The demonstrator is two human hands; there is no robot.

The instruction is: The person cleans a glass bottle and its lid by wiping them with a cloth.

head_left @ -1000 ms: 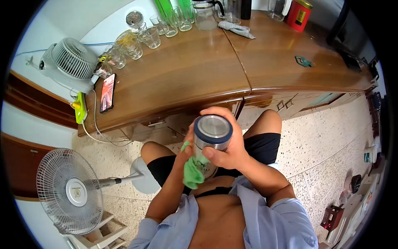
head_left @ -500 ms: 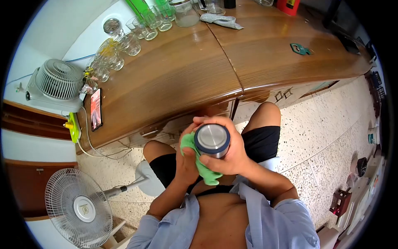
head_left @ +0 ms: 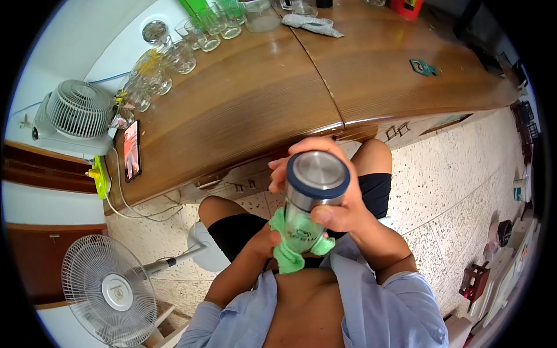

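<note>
A glass bottle (head_left: 301, 223) with a steel-topped lid (head_left: 319, 170) and dark blue rim stands nearly upright above my lap. My right hand (head_left: 347, 210) is wrapped round its upper part, thumb in front and fingers behind the lid. Lower down, a green cloth (head_left: 288, 256) is bunched around the base and side of the bottle. My left hand (head_left: 268, 239) holds this cloth against the bottle from the left; most of its fingers are hidden behind cloth and glass.
On the wooden counter (head_left: 243, 98) are several glasses (head_left: 180, 58), a phone (head_left: 132, 152), a grey cloth (head_left: 313, 25), a green bottle opener (head_left: 423, 67) and a red tin (head_left: 407, 8). A small fan (head_left: 80, 110) is at the left, a standing fan (head_left: 110, 290) below.
The bottle has risen toward the camera and shifted right, showing more of its glass side. My left hand and the green cloth have moved down to its lower part.
</note>
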